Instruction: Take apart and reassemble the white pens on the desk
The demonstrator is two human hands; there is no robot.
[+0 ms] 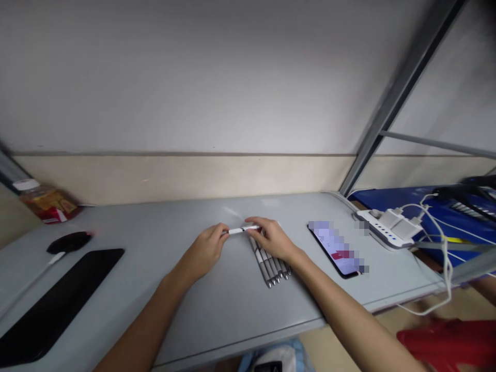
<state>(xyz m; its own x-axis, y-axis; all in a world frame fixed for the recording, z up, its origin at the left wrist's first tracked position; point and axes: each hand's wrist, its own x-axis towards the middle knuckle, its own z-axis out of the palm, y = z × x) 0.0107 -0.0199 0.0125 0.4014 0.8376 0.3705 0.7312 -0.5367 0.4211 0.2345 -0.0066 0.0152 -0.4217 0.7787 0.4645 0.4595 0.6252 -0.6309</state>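
Observation:
A white pen [242, 230] is held level above the grey table [217, 310], one end in each hand. My left hand [207, 248] pinches its left end with closed fingers. My right hand [273, 238] pinches its right end, fingers curled. Under my right hand lies a row of several white and silver pens [273, 268], side by side, tips toward me.
A phone [338, 249] with a lit screen lies to the right of the pens. A white power strip [383, 226] with chargers and cables sits at the right edge. A black pad [54, 299], a black mouse [68, 242] and a jar [48, 202] are at the left. A red object [449, 341] is at the lower right.

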